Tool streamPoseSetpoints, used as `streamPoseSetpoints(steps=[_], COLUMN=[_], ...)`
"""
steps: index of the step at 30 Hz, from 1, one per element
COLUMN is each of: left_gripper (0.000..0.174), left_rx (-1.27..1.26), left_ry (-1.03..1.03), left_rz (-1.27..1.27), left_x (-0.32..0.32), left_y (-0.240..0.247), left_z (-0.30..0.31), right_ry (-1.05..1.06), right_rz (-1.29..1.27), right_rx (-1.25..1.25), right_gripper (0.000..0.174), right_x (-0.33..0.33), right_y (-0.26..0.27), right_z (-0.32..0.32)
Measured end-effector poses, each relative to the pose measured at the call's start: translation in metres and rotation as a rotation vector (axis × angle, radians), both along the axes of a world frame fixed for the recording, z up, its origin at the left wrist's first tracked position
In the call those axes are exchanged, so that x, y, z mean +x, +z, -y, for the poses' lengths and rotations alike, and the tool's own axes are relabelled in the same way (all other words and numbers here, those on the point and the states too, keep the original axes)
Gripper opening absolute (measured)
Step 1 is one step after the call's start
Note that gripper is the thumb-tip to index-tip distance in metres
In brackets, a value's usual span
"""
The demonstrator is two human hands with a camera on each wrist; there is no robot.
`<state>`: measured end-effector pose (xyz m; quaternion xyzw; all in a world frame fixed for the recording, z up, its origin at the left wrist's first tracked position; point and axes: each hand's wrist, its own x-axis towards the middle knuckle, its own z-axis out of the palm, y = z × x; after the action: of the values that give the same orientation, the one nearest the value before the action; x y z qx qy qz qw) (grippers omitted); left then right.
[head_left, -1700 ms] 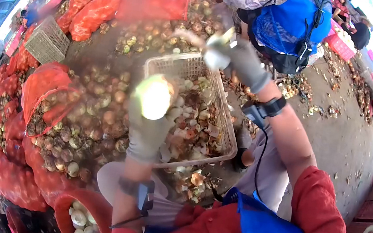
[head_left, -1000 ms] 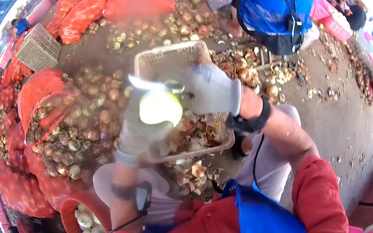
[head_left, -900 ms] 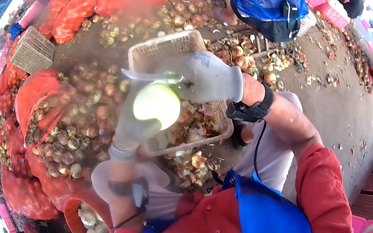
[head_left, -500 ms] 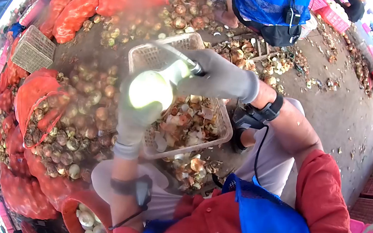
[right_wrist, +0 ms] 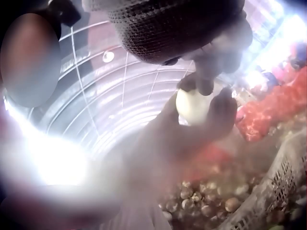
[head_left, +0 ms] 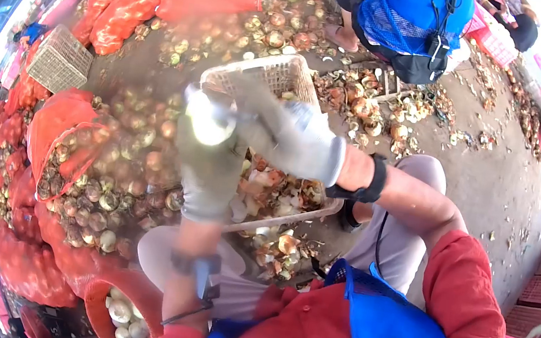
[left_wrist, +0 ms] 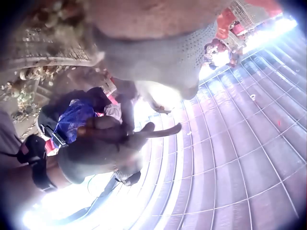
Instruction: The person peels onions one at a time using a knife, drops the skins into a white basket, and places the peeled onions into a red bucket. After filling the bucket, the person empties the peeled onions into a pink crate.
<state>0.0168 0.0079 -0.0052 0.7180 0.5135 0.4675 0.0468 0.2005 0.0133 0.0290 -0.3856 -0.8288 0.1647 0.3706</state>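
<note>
My gloved left hand point(head_left: 208, 167) holds a pale onion point(head_left: 211, 122), overexposed in the head view, over the near left side of a plastic crate point(head_left: 262, 225). In the right wrist view the onion point(right_wrist: 189, 106) sits between the left hand's thumb and fingers. My gloved right hand point(head_left: 299, 142) is close beside it, blurred, its fingers reaching to the onion. The right hand grips a small knife point(left_wrist: 165, 131), whose curved blade juts past the fingers in the left wrist view. Onion skins point(head_left: 281, 188) lie in the crate.
Unpeeled onions point(head_left: 101, 203) are heaped at left beside red mesh sacks point(head_left: 32, 263). A red bucket point(head_left: 99, 294) of peeled onions point(head_left: 123, 315) stands near my left knee. Another person with a blue mesh garment point(head_left: 405, 18) is ahead. An empty-looking crate point(head_left: 61, 59) stands far left.
The right hand comes in from the far right to the onion, then works across it with the knife. The onion stays in the left hand, now slightly higher in view.
</note>
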Motion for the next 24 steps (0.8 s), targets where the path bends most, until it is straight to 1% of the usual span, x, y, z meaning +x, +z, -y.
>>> streamPoseSetpoints(steps=[1, 2, 3, 4, 5, 6, 7, 8, 9, 10, 11, 12, 13, 14, 15, 16, 17, 18, 19, 20, 21, 22, 23, 24], left_gripper=[0.058, 0.055, 0.052, 0.052, 0.049, 0.047, 0.048, 0.048, 0.048, 0.047, 0.047, 0.047, 0.048, 0.049, 0.067, 0.067, 0.075, 0.084, 0.098, 0.098, 0.1, 0.103, 0.11, 0.11], left_rx=[-0.149, -0.306, -0.466, -0.466, -0.218, 0.025, 0.01, 0.014, 0.066, 0.114, 0.158, 0.154, 0.084, 0.017, -0.198, -0.191, -0.304, -0.397, -0.364, -0.361, -0.246, -0.134, -0.155, -0.149], left_ry=[-0.182, -0.366, -0.543, -0.547, -0.344, -0.119, -0.191, -0.184, -0.097, -0.013, 0.072, 0.077, 0.078, 0.076, 0.03, 0.019, -0.37, -0.752, -0.648, -0.642, -0.517, -0.393, -0.376, -0.375], left_rz=[0.396, 0.793, 1.191, 1.19, 0.551, -0.084, 0.167, 0.167, 0.06, -0.049, -0.157, -0.156, -0.167, -0.178, -0.035, -0.039, 0.624, 1.294, 1.193, 1.189, 0.891, 0.596, 0.613, 0.616], left_x=[0.002, 0.004, 0.006, 0.004, -0.001, -0.006, -0.003, -0.006, -0.005, -0.003, -0.003, -0.005, -0.008, -0.01, -0.013, -0.015, -0.017, -0.017, -0.015, -0.016, -0.016, -0.014, -0.01, -0.008], left_y=[0.0, 0.0, 0.001, 0.003, 0.006, 0.007, -0.006, -0.009, 0.002, 0.013, 0.016, 0.015, 0.014, 0.014, 0.008, 0.01, 0.012, 0.015, 0.023, 0.024, 0.024, 0.027, 0.033, 0.033], left_z=[0.003, 0.006, 0.008, 0.007, 0.007, 0.008, 0.0, 0.0, 0.002, 0.004, 0.006, 0.008, 0.01, 0.011, 0.01, 0.011, 0.014, 0.017, 0.02, 0.021, 0.021, 0.021, 0.024, 0.022], right_ry=[0.053, 0.037, 0.028, 0.027, 0.054, 0.066, 0.088, 0.105, 0.099, 0.099, 0.229, 0.361, 0.391, 0.247, 0.196, 0.139, 0.101, 0.102, 0.097, 0.09, 0.028, 0.024, 0.059, 0.101], right_rz=[-0.008, -0.011, 0.032, 0.078, 0.116, 0.116, 0.089, 0.063, 0.002, 0.001, -0.235, -0.468, -0.635, -0.489, -0.54, -0.594, -0.377, -0.374, -0.241, -0.113, 0.027, 0.027, -0.074, -0.174], right_rx=[-0.004, -0.006, 0.126, 0.26, 0.201, 0.202, 0.16, 0.121, 0.109, 0.111, -0.114, -0.344, -0.452, -0.363, -0.458, -0.545, -0.356, -0.351, -0.319, -0.287, -0.24, -0.241, -0.267, -0.291], right_gripper=[0.064, 0.064, 0.066, 0.067, 0.066, 0.066, 0.063, 0.059, 0.054, 0.054, 0.053, 0.052, 0.051, 0.048, 0.048, 0.049, 0.053, 0.053, 0.056, 0.059, 0.062, 0.062, 0.065, 0.068], right_x=[-0.006, -0.009, -0.014, -0.017, -0.013, -0.013, -0.012, -0.013, -0.017, -0.015, -0.009, -0.004, -0.002, 0.012, 0.02, 0.028, 0.035, 0.034, 0.031, 0.028, 0.029, 0.029, 0.03, 0.029], right_y=[0.001, -0.002, -0.006, -0.007, -0.006, -0.005, -0.004, -0.004, -0.005, 0.004, 0.015, 0.021, 0.02, 0.024, 0.026, 0.025, 0.012, 0.011, 0.006, 0.001, 0.012, 0.017, 0.022, 0.028], right_z=[0.005, 0.004, 0.002, 0.0, -0.003, -0.01, -0.019, -0.025, -0.025, -0.024, -0.021, -0.02, -0.024, -0.036, -0.045, -0.052, -0.063, -0.06, -0.054, -0.048, -0.035, -0.026, -0.019, -0.013])
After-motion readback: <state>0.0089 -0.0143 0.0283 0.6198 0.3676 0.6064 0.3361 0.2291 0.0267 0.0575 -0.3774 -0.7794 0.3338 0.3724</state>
